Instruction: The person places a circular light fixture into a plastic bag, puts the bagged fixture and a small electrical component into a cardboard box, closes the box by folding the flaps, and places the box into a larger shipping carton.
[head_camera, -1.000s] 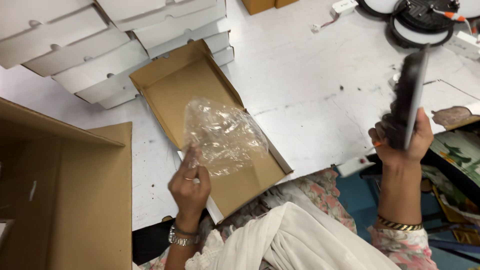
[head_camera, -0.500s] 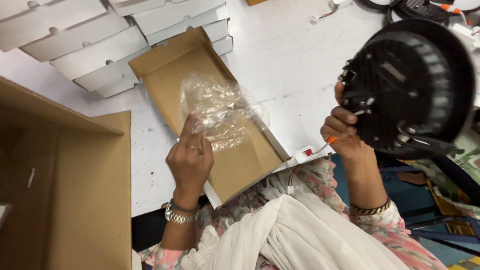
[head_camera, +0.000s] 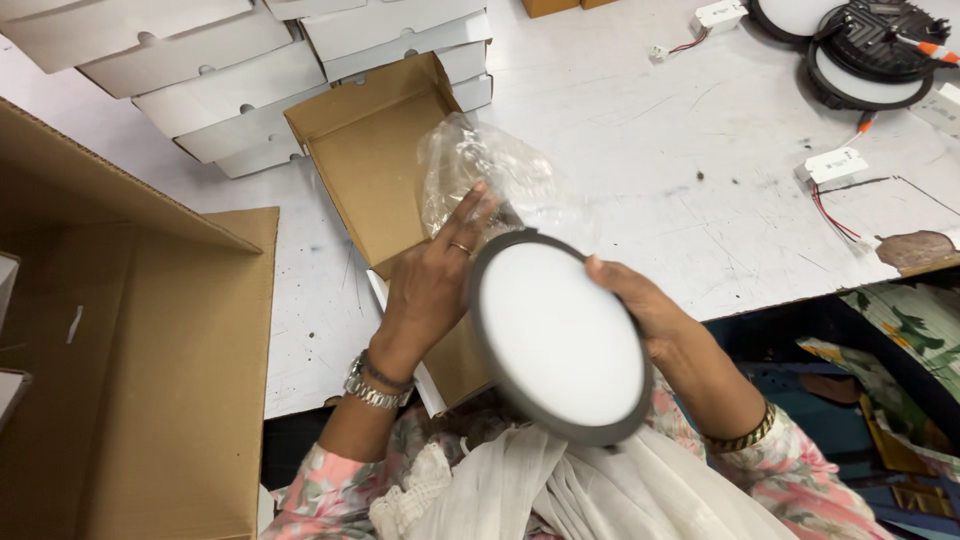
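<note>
My left hand (head_camera: 430, 290) and right hand (head_camera: 640, 305) each closed a grip on opposite rims of the round panel light (head_camera: 555, 335), held white face up over the worktop's near edge. The left fingers also touched the clear plastic bag (head_camera: 480, 170) above the open brown carton (head_camera: 375, 160). Bare worktop (head_camera: 680, 190) lay open toward the right edge; white boxes (head_camera: 220, 80) lined the far left corner.
</note>
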